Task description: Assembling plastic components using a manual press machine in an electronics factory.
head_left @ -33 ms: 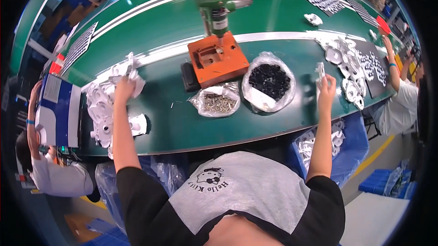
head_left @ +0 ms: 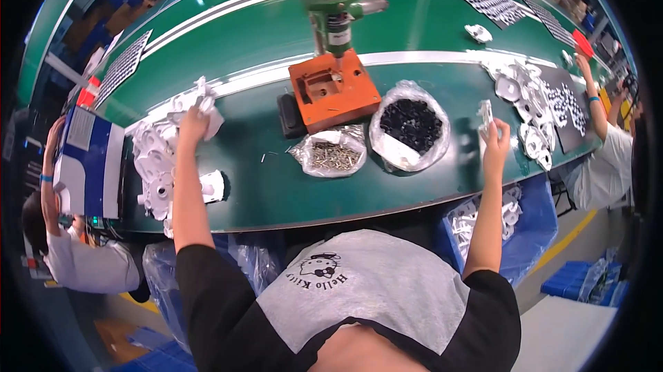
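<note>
Right now both hands are spread wide apart, each closed on a white plastic part. At nine o'clock the left hand (head_left: pixel 194 122) grips a white part (head_left: pixel 206 103) over the heap of white parts (head_left: pixel 155 161) on the green tabletop (head_left: pixel 276 186). At three o'clock the right hand (head_left: pixel 496 143) holds up another white piece (head_left: pixel 486 114) near a second pile (head_left: pixel 528 106). Judging by this, the orange press fixture (head_left: pixel 333 89) at twelve o'clock sits unloaded, with bags of black pieces (head_left: pixel 410 123) and metal pins (head_left: pixel 330 154) untouched, so assembly remains ahead.

Grey tee w/ black short sleeves (cartoon cat print on chest), bare forearms.
</note>
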A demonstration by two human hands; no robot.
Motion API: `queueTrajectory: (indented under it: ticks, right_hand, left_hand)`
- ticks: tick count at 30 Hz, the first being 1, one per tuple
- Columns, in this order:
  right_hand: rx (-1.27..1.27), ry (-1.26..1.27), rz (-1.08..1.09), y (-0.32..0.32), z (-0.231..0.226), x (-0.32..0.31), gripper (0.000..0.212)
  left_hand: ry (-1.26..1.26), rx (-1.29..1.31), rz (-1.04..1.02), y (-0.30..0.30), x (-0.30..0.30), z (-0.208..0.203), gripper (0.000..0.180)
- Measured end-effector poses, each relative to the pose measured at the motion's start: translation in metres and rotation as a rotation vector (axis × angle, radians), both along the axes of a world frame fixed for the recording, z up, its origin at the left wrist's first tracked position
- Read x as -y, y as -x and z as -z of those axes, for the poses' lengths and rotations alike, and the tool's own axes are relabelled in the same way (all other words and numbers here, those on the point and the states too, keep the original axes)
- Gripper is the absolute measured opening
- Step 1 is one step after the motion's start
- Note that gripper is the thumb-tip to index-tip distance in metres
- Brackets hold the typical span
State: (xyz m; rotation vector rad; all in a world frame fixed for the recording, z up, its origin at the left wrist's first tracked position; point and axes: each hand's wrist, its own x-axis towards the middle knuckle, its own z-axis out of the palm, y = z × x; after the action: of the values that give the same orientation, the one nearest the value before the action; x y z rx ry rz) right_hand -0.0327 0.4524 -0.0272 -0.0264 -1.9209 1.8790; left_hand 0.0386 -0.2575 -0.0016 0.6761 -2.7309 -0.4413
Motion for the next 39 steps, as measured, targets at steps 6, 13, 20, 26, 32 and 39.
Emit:
queueTrajectory:
  ticks: [6, 13, 20, 26, 32, 39]
  right_hand:
    - [0.094, -0.142, -0.058, -0.04, -0.025, 0.023, 0.037]
    - [0.009, -0.013, -0.286, -0.06, -0.06, 0.037, 0.06]
    - [-0.106, -0.018, -0.883, -0.068, -0.112, 0.158, 0.084]
    - [-0.04, 0.163, -0.994, -0.075, -0.102, 0.186, 0.086]
    - [0.244, 0.197, -0.966, -0.096, -0.084, 0.173, 0.064]
    - [0.273, 0.189, -0.93, -0.092, -0.075, 0.175, 0.05]
  left_hand:
    - [-0.152, -0.531, 0.019, 0.075, 0.006, 0.01, 0.031]
    - [-0.827, -0.503, 0.44, 0.074, -0.126, -0.05, 0.032]
    - [-1.101, -0.146, 0.891, -0.039, -0.289, -0.112, 0.027]
    - [-0.896, -0.159, 0.945, -0.059, -0.326, -0.097, 0.029]
    - [-0.869, -0.14, 0.926, -0.072, -0.34, -0.073, 0.03]
    - [-0.989, -0.107, 0.879, -0.07, -0.347, -0.058, 0.033]
